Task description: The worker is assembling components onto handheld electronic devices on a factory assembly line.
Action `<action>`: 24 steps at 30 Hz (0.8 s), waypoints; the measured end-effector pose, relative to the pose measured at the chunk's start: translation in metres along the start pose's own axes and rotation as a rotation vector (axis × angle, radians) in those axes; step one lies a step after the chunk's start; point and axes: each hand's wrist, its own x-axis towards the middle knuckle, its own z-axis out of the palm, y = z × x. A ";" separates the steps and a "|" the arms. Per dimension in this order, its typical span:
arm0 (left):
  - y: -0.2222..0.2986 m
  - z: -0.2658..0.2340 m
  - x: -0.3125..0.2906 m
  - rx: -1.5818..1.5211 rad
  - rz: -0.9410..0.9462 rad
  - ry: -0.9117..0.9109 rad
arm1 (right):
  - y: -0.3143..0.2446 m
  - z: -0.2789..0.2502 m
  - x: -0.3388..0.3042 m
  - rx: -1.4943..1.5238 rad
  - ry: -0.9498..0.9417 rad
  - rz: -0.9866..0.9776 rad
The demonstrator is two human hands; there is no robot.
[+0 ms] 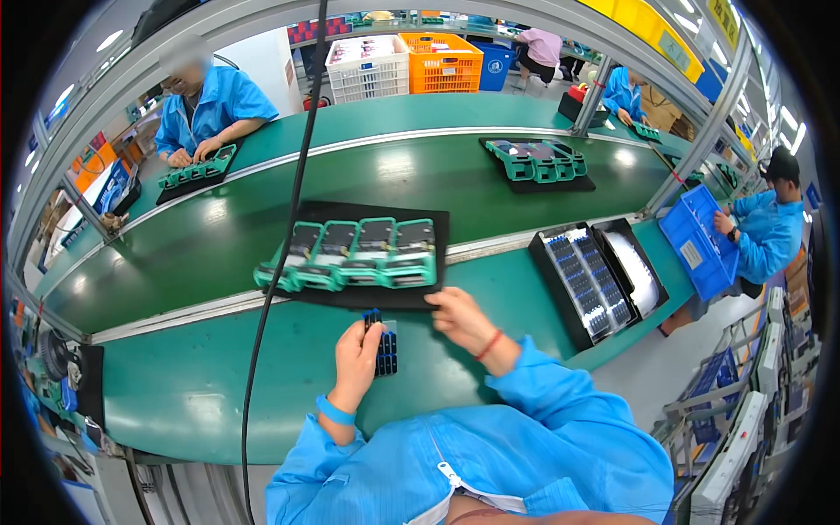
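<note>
My left hand point(354, 363) is closed around a small block of black and blue parts point(387, 352), low over the green bench. My right hand point(462, 320) pinches the near right corner of a black mat point(441, 229). On that mat lies a row of several green plastic frames point(350, 276) with black panels inside. The mat lies over the belt and the metal rail, partly above my side of the bench. A black cable point(278, 262) hangs in front of the mat's left part.
Right of me, a black box point(560, 284) holds rows of blue-tipped black parts, with clear plastic trays beside it. Another mat with green frames point(542, 162) is farther along the belt. Co-workers sit across it; a person at right handles a blue bin point(700, 241).
</note>
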 end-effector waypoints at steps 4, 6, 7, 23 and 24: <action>0.034 -0.013 -0.011 0.273 0.388 -0.125 | -0.046 -0.069 -0.038 -0.300 0.129 -0.067; 0.051 -0.018 -0.006 0.514 0.522 -0.204 | -0.058 -0.108 -0.041 -1.125 0.330 -0.650; 0.048 -0.023 -0.005 0.582 0.472 -0.284 | -0.066 -0.103 -0.049 -1.466 0.342 -1.066; 0.020 -0.035 0.066 0.972 0.739 -0.527 | -0.068 -0.025 0.002 -2.004 -0.297 -1.223; 0.020 -0.035 0.066 0.971 0.739 -0.527 | -0.069 -0.023 0.001 -2.049 -0.324 -1.184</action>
